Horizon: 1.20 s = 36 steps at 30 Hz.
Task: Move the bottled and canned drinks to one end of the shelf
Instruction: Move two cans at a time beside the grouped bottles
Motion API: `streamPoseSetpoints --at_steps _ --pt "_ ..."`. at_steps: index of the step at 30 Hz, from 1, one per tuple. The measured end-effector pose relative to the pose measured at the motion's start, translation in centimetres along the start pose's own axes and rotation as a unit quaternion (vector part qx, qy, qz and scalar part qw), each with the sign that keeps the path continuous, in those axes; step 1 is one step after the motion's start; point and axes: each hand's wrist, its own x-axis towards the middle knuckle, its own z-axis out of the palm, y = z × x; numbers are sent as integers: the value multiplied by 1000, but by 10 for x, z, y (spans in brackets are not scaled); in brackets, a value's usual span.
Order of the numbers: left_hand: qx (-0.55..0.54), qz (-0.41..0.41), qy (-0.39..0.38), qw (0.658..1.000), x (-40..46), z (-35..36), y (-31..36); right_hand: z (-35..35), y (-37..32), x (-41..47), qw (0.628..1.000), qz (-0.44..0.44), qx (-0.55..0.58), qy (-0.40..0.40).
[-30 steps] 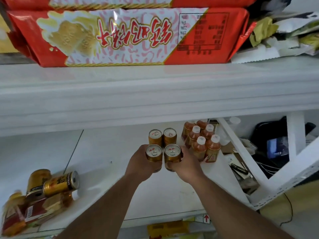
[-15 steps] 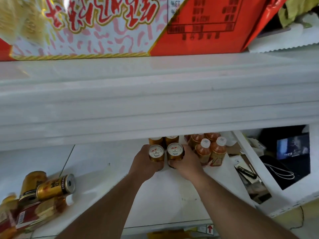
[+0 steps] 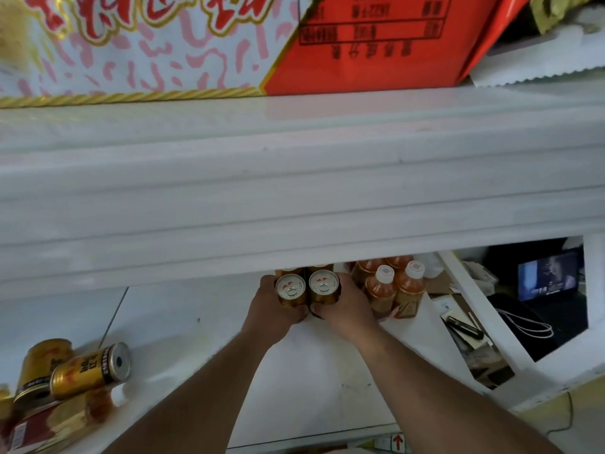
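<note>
Two upright gold cans stand side by side on the white shelf (image 3: 196, 322). My left hand (image 3: 271, 309) grips the left can (image 3: 290, 290), and my right hand (image 3: 347, 306) grips the right can (image 3: 323, 287). Two more cans behind them are mostly hidden under the upper shelf's edge. Several orange bottled drinks (image 3: 394, 290) with white caps stand just right of my right hand. At the far left, loose gold cans (image 3: 88, 371) and a bottle lie on their sides.
The upper shelf board (image 3: 294, 191) overhangs and hides the back of the lower shelf. A large red and white snack pack (image 3: 229, 44) lies on top. Right of the shelf's slanted brace (image 3: 474, 312) are a screen, cables and clutter.
Both hands have pushed the two front cans further back toward the other cans and the bottles. The camera has tilted, so the upper shelf hides more of the group.
</note>
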Motion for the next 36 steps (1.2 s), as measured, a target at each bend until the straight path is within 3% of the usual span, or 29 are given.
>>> streamPoseSetpoints --at_steps 7,10,13,20,28,36 --pt "5 26 -12 1000 1 -2 1 -2 -6 -7 1000 3 7 0" --pt "7 -3 -35 999 -5 -9 0 -2 -7 -12 1000 12 8 -11" --pt "87 -41 -31 995 -13 -15 -4 -1 -2 -21 999 52 -2 -9" --pt "264 -26 -46 963 -45 -24 -13 -6 -9 -58 989 112 -85 -55" --pt "358 -15 -21 933 -99 -27 -2 -8 -22 -95 957 25 -267 -110" --pt "342 -78 16 936 -185 -24 5 -29 -32 -148 911 -86 -356 -191"
